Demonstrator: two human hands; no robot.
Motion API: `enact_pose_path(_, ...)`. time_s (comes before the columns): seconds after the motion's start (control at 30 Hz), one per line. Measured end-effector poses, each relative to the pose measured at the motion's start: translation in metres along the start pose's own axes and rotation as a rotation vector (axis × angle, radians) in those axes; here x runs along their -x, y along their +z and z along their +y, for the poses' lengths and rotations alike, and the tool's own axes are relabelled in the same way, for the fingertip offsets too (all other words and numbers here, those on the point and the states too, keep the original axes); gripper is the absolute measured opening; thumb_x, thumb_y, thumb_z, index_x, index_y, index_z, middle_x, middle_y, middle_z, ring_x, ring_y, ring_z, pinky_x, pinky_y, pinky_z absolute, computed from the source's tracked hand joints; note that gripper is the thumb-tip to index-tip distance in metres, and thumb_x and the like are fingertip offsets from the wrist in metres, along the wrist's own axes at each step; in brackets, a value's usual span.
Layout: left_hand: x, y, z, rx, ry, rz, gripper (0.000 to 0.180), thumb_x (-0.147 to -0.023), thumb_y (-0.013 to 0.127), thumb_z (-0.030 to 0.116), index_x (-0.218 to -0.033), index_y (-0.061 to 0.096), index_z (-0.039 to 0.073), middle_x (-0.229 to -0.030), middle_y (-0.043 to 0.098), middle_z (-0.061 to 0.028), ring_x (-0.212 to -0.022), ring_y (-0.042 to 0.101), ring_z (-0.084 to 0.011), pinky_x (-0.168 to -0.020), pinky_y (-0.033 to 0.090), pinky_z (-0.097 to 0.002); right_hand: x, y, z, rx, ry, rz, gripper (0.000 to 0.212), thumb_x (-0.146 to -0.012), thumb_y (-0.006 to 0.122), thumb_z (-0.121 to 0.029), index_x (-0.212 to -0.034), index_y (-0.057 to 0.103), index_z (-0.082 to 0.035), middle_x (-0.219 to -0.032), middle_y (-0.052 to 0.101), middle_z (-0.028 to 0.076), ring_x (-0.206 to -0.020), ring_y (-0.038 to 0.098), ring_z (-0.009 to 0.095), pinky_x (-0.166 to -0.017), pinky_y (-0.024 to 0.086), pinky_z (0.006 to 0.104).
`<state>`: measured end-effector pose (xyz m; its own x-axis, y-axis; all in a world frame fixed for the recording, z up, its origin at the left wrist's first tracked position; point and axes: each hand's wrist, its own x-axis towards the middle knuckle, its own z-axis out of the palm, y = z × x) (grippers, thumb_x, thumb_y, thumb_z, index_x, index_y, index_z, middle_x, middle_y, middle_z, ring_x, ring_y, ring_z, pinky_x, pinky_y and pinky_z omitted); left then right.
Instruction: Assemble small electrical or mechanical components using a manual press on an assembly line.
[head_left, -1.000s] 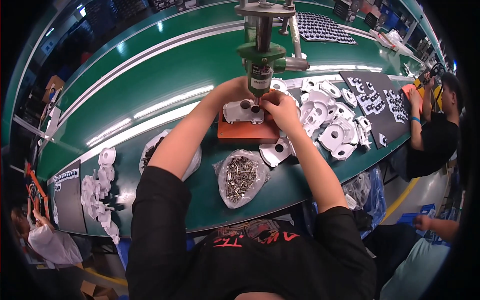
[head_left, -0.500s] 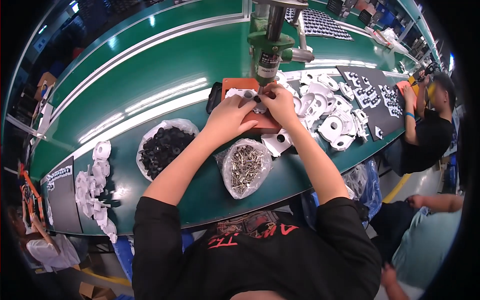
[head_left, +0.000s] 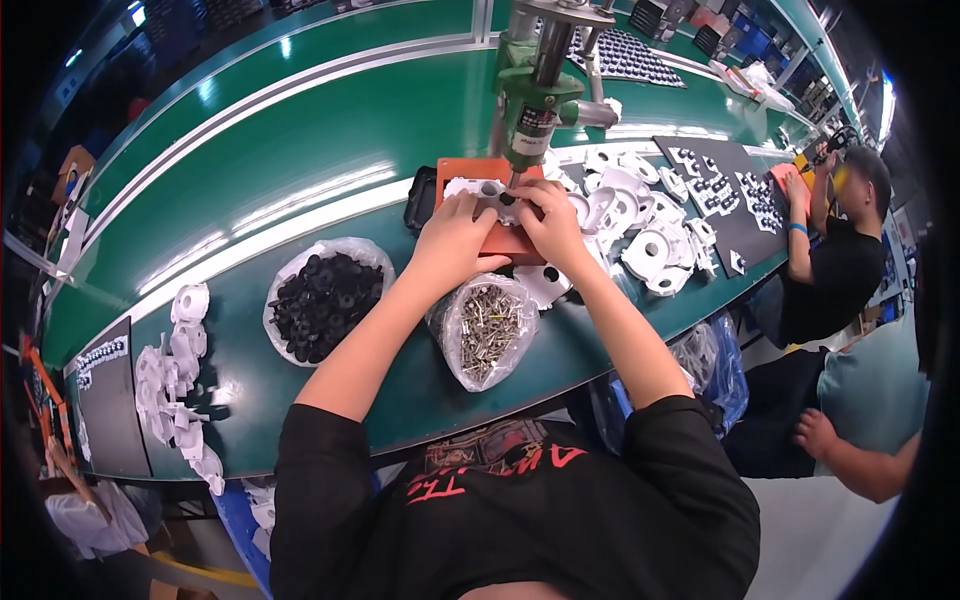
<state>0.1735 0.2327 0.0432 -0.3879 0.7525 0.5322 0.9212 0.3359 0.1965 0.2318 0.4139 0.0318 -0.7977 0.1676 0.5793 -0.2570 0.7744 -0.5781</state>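
A white plastic housing (head_left: 462, 186) with round holes lies on an orange block (head_left: 508, 245), right under a green bench press (head_left: 532, 112). My left hand (head_left: 455, 243) grips the housing's near left side, its thumb stretched toward the block's front edge. On the right side, my right hand (head_left: 548, 222) has its fingers bent over the housing, beside the press tip. A dark round piece (head_left: 507, 198) sits in the housing between my hands. Nearer to me stands a clear bag of small metal pins (head_left: 490, 335). Left of it is a bag of black ring-shaped parts (head_left: 330, 300).
White housings (head_left: 640, 215) are heaped right of the block. Farther right, a dark mat (head_left: 745, 160) carries small black-and-white pieces. More white housings (head_left: 170, 385) line the left, beside another dark mat (head_left: 112, 410). A co-worker (head_left: 835, 260) works at the right; another person (head_left: 870, 400) is nearer.
My right fingers have shifted slightly away from the dark piece, exposing more of the housing. The view has shifted a little. The nearer person at right has moved an arm.
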Motion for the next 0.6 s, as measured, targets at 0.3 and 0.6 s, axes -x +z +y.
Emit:
enact_pose_path(0.3,0.000,0.001,-0.001,0.032,-0.014,0.013,0.055,-0.058,0.080,0.034,-0.098,0.058,0.004,-0.103,0.053,-0.0171,-0.098,0.052,-0.0338,-0.086,0.045,-0.0409,0.008,0.000,-0.001,0.019,-0.027,0.012,0.021,-0.077,0.057,-0.006,-0.096,0.066,-0.004,-0.108,0.061,0.013,-0.103,0.050,0.032,-0.092,0.040,0.0391)
enact_pose_path(0.6,0.004,-0.001,-0.002,0.053,-0.016,0.041,0.055,-0.057,0.081,0.032,-0.100,0.058,0.006,-0.105,0.052,-0.0174,-0.101,0.051,-0.0340,-0.088,0.044,-0.0412,-0.054,-0.086,0.016,-0.103,0.212,0.447,0.022,-0.089,0.050,-0.013,-0.098,0.065,0.002,-0.090,0.065,0.008,-0.076,0.057,0.014,-0.072,0.045,0.0253)
